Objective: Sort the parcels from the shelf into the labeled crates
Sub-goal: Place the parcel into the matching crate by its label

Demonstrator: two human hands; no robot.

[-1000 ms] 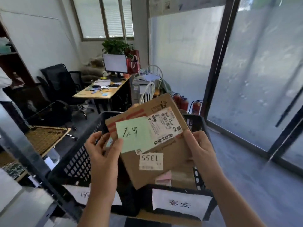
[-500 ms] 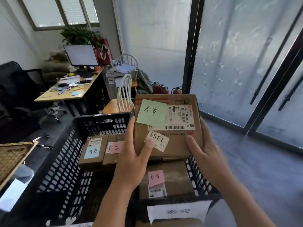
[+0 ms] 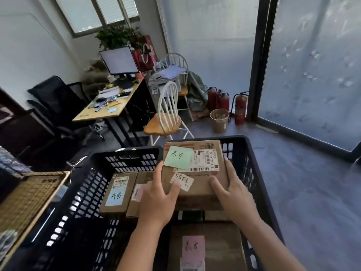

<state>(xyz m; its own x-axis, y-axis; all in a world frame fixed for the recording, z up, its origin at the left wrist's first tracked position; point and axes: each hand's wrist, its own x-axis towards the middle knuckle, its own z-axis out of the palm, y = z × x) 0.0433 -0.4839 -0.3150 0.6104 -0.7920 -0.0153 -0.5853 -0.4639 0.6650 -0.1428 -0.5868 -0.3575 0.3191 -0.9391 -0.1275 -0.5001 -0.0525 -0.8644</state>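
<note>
A brown cardboard parcel [image 3: 201,184] with a green sticky note, a white shipping label and a "1355" sticker is low inside the right black crate [image 3: 254,173]. My left hand [image 3: 158,200] grips its left edge, thumb on top. My right hand [image 3: 232,196] grips its right near corner. Below it in the same crate lies a parcel with a pink note [image 3: 205,249]. The left black crate [image 3: 93,184] holds a parcel with a blue note [image 3: 117,194] and another with a pink label [image 3: 139,192].
A woven mat [image 3: 25,202] lies at the left. Beyond the crates stand a white wooden chair [image 3: 166,118], a desk [image 3: 105,110] with a monitor, a black office chair, fire extinguishers [image 3: 224,102] and a bin [image 3: 219,120]. Glass doors run along the right.
The parcel went from held up and tilted before me to flat and lowered into the right crate. My view tipped downward over the crates.
</note>
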